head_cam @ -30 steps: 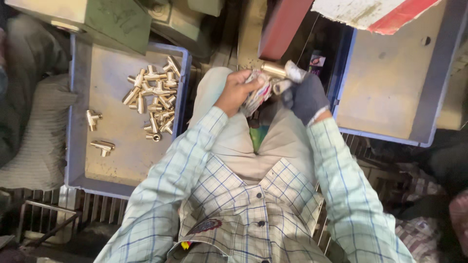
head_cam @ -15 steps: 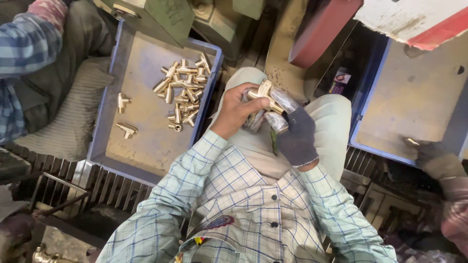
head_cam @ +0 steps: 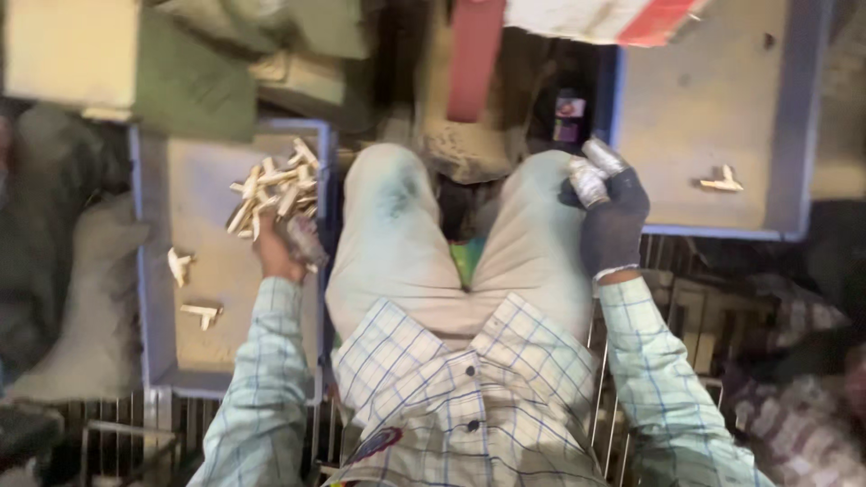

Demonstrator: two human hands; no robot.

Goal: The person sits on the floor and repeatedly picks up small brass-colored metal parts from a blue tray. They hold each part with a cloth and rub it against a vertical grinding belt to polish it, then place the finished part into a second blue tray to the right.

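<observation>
My bare left hand (head_cam: 281, 248) reaches into the left blue-rimmed tray (head_cam: 149, 298), at the near edge of a pile of pale metal fittings (head_cam: 271, 191); its fingers curl around something grey, blurred. My right hand (head_cam: 612, 221), in a dark glove, is shut on two silvery cylindrical metal parts (head_cam: 591, 171) held above my right knee. Between my hands are my light trousers and checked shirt.
Two loose fittings (head_cam: 179, 264) lie apart in the left tray. A second blue-rimmed tray (head_cam: 803, 126) at the right holds one fitting (head_cam: 722, 180). A red bar (head_cam: 474, 59) and a machine base stand ahead of my knees. Metal grating runs under me.
My hands were together over my lap on the metal parts. Now they have parted: the left has gone to the pile in the left tray, the right has moved right with the parts.
</observation>
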